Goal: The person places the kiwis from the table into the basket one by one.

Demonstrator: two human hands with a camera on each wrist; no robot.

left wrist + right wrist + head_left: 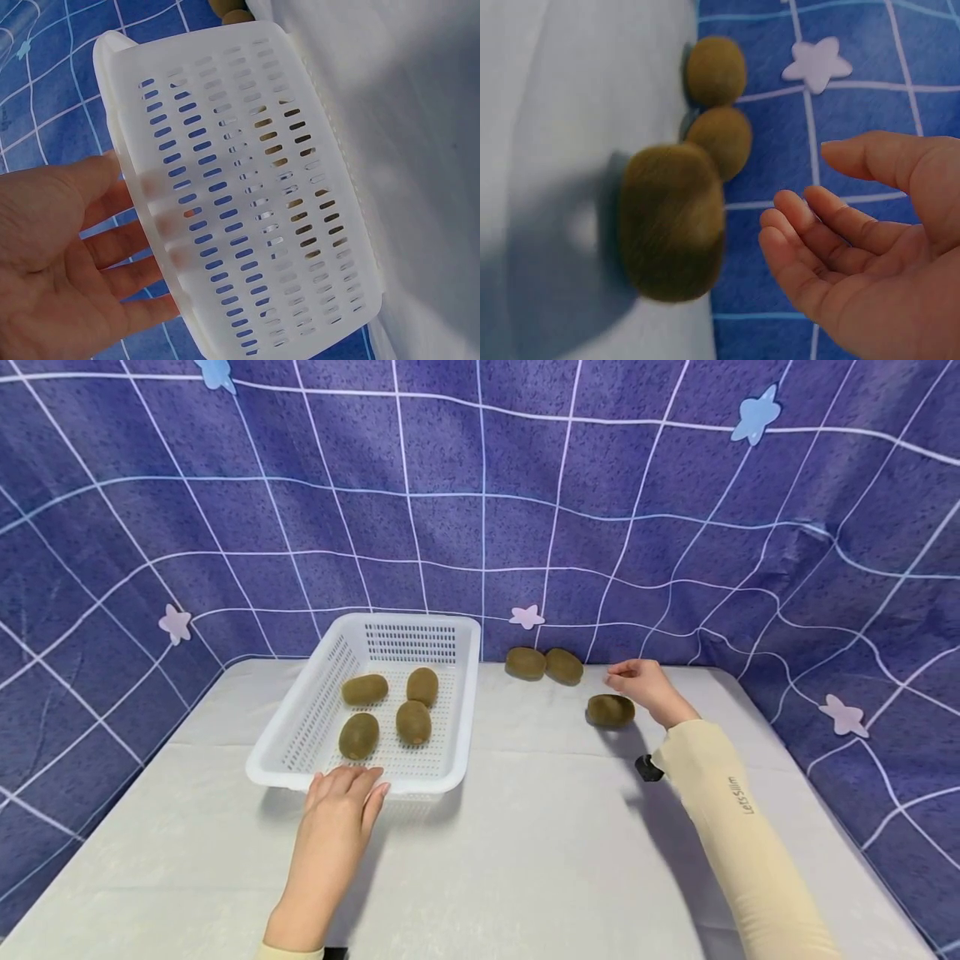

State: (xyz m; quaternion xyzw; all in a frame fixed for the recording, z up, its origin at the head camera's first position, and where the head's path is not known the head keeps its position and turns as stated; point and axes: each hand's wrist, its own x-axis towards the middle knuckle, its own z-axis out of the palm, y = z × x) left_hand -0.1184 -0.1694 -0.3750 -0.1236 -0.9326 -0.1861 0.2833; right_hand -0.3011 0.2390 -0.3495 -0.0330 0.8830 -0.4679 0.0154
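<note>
A white perforated plastic basket point(262, 752) stands at the left of the table with several brown kiwifruits point(359, 736) lying in it. My left hand point(337, 827) rests on the basket's near rim; its fingers point(120, 244) reach over the edge and show faintly through the wall. Over at the right, my right hand point(645, 687) hovers just above and beyond a single kiwifruit point(610, 711), apart from it. In the right wrist view, that hand's fingers are loosely bent and hold nothing. Two more kiwifruits, one left point(526, 663) and one right point(564, 667), lie side by side near the curtain.
A blue-purple curtain point(480, 527) with a grid and stars hangs behind and along both sides of the table. A white cloth point(525, 843) covers the table. A small black object point(648, 768) shows at the right wrist's sleeve.
</note>
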